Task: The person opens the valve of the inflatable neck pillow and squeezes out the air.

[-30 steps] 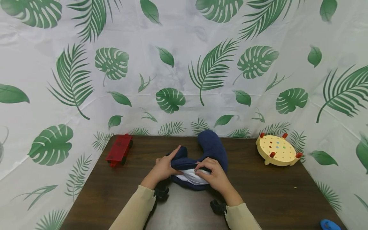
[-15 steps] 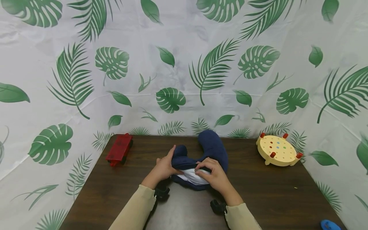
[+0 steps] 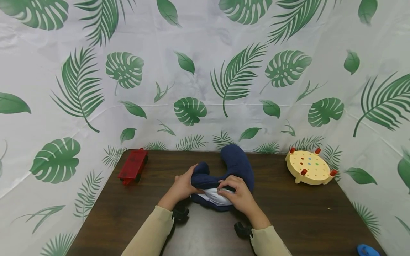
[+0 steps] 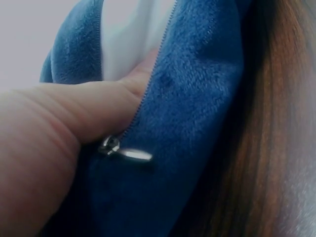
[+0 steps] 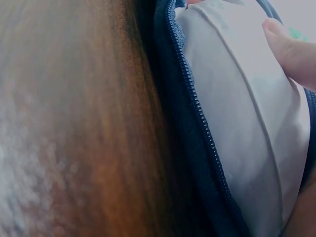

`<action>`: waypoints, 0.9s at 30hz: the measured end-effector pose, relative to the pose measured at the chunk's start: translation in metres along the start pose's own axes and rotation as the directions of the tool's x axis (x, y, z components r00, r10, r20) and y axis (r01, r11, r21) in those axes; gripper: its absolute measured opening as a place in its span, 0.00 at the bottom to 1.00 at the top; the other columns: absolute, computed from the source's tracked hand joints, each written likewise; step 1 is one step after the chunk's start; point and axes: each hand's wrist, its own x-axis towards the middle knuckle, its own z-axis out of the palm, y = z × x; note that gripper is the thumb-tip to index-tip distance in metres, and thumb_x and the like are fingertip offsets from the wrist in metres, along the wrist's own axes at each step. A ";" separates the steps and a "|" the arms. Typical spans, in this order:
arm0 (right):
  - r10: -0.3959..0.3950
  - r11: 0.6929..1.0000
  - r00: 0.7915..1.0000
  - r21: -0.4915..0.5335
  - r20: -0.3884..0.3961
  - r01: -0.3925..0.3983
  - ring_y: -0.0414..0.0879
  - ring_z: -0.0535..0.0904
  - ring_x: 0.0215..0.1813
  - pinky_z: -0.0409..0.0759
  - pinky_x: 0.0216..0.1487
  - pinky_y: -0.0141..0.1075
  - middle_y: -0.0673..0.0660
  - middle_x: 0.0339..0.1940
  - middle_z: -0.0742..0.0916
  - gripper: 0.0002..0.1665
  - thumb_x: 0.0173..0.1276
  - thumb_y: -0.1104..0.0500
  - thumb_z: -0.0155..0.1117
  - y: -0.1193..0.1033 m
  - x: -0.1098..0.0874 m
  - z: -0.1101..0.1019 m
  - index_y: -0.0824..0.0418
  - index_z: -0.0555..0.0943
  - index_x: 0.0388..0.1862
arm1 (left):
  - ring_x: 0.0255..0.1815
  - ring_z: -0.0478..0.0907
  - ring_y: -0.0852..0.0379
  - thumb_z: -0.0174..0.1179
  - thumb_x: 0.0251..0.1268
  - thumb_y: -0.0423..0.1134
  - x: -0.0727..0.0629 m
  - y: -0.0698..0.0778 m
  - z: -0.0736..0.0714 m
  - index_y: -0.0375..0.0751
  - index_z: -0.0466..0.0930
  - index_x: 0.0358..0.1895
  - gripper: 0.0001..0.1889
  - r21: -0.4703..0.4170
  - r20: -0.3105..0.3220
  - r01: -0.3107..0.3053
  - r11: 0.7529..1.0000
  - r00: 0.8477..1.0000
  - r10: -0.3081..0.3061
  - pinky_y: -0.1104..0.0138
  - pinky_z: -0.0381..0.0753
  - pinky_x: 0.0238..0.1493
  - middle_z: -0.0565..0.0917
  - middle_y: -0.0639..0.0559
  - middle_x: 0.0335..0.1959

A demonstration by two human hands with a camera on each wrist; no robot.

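Note:
A navy plush U-shaped neck pillow (image 3: 238, 163) lies on the table, its near side unzipped. White inner lining (image 3: 214, 196) shows through the gap. My left hand (image 3: 182, 185) grips the pillow's left part, fingers behind it and thumb tucked into the opening. Beside that thumb, in the left wrist view, hangs a silver zipper pull (image 4: 136, 155). At the right of the opening, my right hand (image 3: 238, 193) holds the pillow with bent fingers at the cover's upper edge. Its thumb touches the white lining (image 5: 232, 98) in the right wrist view; its other fingertips are partly hidden.
A red toy wagon (image 3: 133, 165) stands at the table's back left. At the back right sits a round yellow toy (image 3: 309, 165) with red pegs. Part of a blue object (image 3: 366, 250) shows at the lower right. A leaf-print sheet (image 3: 198, 85) hangs behind the dark wooden table (image 3: 288, 224).
The raised fingers of my left hand have come down and bent against the pillow's left part. My right hand and the pillow have hardly moved.

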 end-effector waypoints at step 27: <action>-0.023 0.999 1.000 -0.036 0.005 0.023 0.52 0.88 0.60 0.71 0.72 0.37 0.45 0.40 0.89 0.12 0.64 0.60 0.84 -0.001 -0.001 0.000 0.44 0.90 0.40 | 0.68 0.83 0.33 0.86 0.53 0.52 0.000 -0.003 -0.001 0.41 0.73 0.79 0.50 -0.020 0.025 -0.076 0.997 0.997 0.077 0.26 0.64 0.67 0.86 0.37 0.69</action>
